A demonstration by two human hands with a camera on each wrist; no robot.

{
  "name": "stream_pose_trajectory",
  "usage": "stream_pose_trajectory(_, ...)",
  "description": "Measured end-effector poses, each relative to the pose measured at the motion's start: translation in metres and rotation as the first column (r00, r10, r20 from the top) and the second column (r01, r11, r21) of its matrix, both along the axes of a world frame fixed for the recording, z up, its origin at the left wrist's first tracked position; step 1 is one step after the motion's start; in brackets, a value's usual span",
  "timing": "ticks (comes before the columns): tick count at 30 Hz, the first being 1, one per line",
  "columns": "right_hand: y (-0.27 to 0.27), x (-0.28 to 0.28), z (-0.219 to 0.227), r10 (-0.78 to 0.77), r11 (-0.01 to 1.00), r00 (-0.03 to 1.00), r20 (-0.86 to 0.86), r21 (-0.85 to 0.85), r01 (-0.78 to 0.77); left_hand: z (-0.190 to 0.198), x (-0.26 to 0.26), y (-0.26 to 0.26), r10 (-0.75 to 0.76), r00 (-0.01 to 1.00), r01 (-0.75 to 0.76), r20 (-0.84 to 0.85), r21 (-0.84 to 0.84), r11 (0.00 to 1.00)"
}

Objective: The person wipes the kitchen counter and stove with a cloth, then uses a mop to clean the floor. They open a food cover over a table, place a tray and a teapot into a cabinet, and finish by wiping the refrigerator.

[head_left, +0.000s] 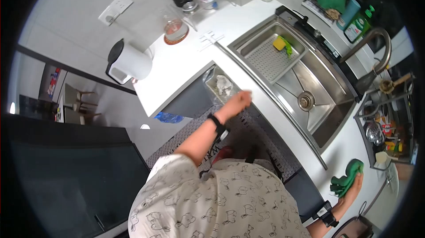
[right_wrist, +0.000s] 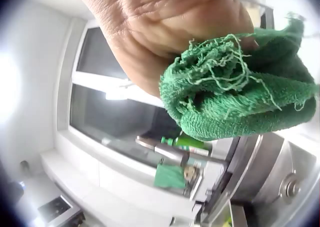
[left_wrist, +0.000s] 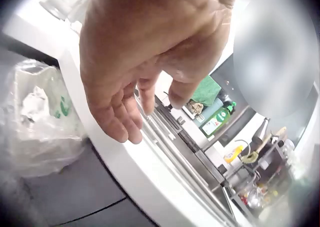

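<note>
In the head view my right hand [head_left: 353, 190] holds a bunched green cloth [head_left: 346, 179] over the white counter at the lower right. The right wrist view shows the cloth [right_wrist: 240, 101] folded, with frayed threads, against the palm of the hand [right_wrist: 170, 31]. My left hand [head_left: 239, 103] is above the counter's front edge, beside a plastic-lined bin [head_left: 212, 88] with white crumpled paper in it. Up close in the left wrist view, the left hand [left_wrist: 155, 51] has loosely bent fingers and nothing in them.
A steel sink [head_left: 325, 116] holds a perforated tray [head_left: 265, 58] with a yellow sponge [head_left: 279, 43]. A white kettle [head_left: 133, 63] and a glass jug [head_left: 175, 29] stand at the left. A dish rack [head_left: 376, 122] is beyond the sink's right end.
</note>
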State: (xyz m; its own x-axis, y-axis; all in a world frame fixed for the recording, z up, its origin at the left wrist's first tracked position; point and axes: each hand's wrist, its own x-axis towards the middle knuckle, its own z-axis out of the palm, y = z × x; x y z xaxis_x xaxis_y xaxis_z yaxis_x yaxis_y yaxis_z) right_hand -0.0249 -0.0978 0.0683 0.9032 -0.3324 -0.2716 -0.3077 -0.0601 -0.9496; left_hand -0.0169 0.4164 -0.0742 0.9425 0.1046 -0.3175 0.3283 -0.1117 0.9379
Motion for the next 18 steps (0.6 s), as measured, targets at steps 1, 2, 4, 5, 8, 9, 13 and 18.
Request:
stream_pose_trajectory(1,-0.012,-0.007,0.004,-0.118,0.993,0.991,0.063,0.025,0.117,-0.008,0.029,-0.003,0.146,0.985,-0.151,-0.091,-0.049,0.987)
stream_pose_trajectory(2,-0.023,-0.012,0.011,-0.171,0.983,0.983,0.061,0.075,0.167,-0.042,0.058,0.001,0.284,0.955,-0.283,-0.082,0.024,0.959)
stream_pose_trajectory(4,-0.049,-0.019,0.019,-0.206,0.970,0.978,0.043,0.144,0.198,-0.018,0.090,-0.001,0.402,0.897,-0.383,-0.181,0.133,0.914)
stream_pose_trajectory(5,-0.062,-0.017,0.019,-0.217,0.968,0.975,0.051,0.138,0.208,-0.021,0.102,-0.001,0.456,0.878,-0.410,-0.146,0.263,0.874)
stream_pose_trajectory(8,-0.092,-0.005,0.019,-0.177,0.969,0.982,0.063,0.188,0.163,-0.041,0.122,0.002,0.457,0.878,-0.358,-0.145,0.436,0.826)
stream_pose_trajectory(9,-0.109,-0.001,0.013,-0.179,0.969,0.982,0.067,0.185,0.164,-0.053,0.124,0.004,0.495,0.863,-0.408,-0.104,0.435,0.803)
stream_pose_trajectory(13,-0.139,0.018,-0.003,-0.144,0.979,0.982,0.119,0.160,0.124,-0.017,0.086,-0.026,0.792,0.609,-0.752,0.050,-0.281,0.596)
stream_pose_trajectory(18,-0.196,-0.004,-0.093,-0.012,0.993,0.989,-0.148,0.112,0.029,0.015,-0.030,-0.041,0.701,0.706,-0.672,0.100,-0.219,0.707)
